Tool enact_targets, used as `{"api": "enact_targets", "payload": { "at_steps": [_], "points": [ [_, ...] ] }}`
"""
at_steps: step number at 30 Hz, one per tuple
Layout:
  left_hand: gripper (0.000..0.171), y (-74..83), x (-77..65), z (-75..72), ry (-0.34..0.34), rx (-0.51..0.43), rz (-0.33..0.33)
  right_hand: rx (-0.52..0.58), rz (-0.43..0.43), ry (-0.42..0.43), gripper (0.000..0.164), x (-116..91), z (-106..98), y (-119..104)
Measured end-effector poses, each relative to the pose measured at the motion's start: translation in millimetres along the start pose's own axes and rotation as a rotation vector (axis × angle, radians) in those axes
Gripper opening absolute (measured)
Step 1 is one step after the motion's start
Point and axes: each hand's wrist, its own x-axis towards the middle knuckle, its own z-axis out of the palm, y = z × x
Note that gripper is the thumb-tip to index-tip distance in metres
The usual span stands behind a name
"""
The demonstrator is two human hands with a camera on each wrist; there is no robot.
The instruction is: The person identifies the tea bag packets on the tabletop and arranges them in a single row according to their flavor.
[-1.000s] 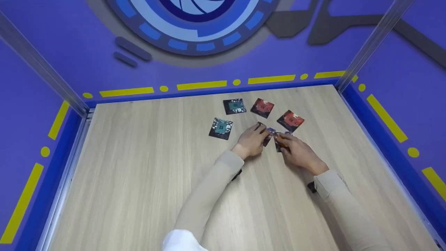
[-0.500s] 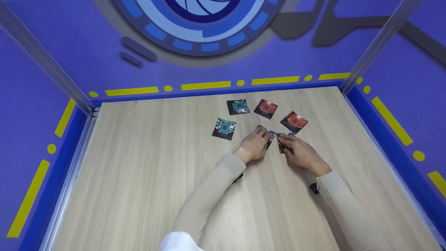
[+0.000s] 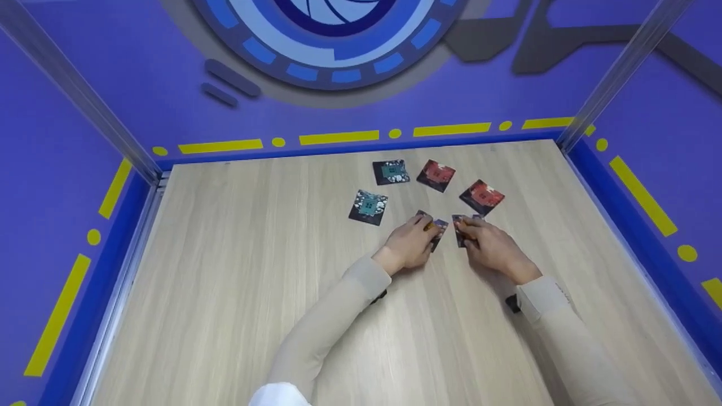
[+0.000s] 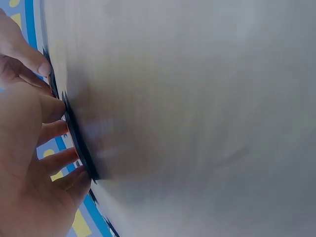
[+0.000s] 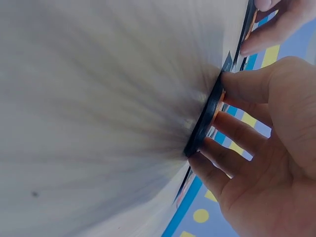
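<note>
At the pale wood table (image 3: 225, 282), the left hand (image 3: 407, 245) pinches a thin dark card (image 3: 439, 235) with purple and orange on top. Just beside it, the right hand (image 3: 496, 248) pinches a second card (image 3: 458, 238). Their pictures are hard to make out.

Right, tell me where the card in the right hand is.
In the head view, the card is in the right hand, right of the middle of the table, just right of the left hand and just below the rightmost red card.

A purple wall (image 3: 338, 119) is rising behind the table's (image 3: 225, 254) far edge; metal posts (image 3: 620, 73) are standing at both far corners.
</note>
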Motion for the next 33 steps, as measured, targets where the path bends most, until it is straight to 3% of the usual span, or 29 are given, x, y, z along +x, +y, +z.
{"api": "enact_targets", "payload": {
  "at_steps": [14, 25, 33],
  "points": [
    [0.049, -13.7, -47.6, 2.1, 0.003, -0.062, -0.013, 0.035, 0.031, -0.047, 0.051, 3, 0, 0],
    [0.05, -38.8, -90.9, 1.6, 0.009, -0.225, -0.118, 0.06, 0.045, -0.062, 0.049, 2, -5, 0],
    [0.048, -55.8, -130.6, 4.3, 0.038, -0.243, -0.169, 0.04, 0.046, -0.081, 0.051, 3, -4, -1]
  ]
}}
